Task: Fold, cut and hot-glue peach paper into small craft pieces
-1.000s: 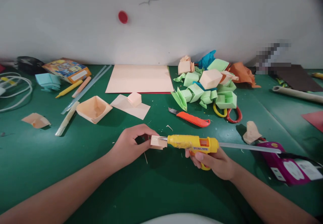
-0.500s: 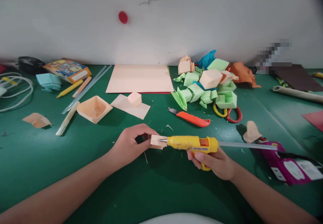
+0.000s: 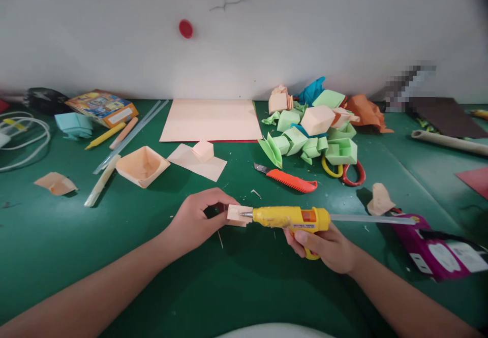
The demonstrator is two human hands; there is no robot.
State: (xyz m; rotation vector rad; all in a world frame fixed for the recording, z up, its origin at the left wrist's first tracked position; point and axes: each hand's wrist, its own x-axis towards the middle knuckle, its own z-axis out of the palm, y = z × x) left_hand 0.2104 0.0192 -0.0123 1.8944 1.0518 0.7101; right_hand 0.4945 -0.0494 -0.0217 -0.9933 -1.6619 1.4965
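Between the thumb and fingers of my left hand [image 3: 202,216] is a small folded piece of peach paper [image 3: 237,217]. My right hand [image 3: 324,244] is wrapped round the handle of a yellow hot glue gun [image 3: 280,217]. Its metal nozzle rests at the upper face of the paper piece; whether it touches is hard to tell. A long clear glue stick [image 3: 373,219] sticks out of the gun's back. An open peach paper box [image 3: 143,167] and a small paper cube [image 3: 203,150] on a flat paper piece lie beyond my left hand.
An orange utility knife [image 3: 292,179] with its blade out lies beyond the glue gun. Folded green and peach paper shapes [image 3: 305,129] are heaped behind it, over scissors [image 3: 354,174]. A purple power strip [image 3: 423,246] sits at right, peach sheets [image 3: 209,119] against the wall.
The nozzle has shifted very slightly over the paper piece. Both hands keep their grip and otherwise stay in place.
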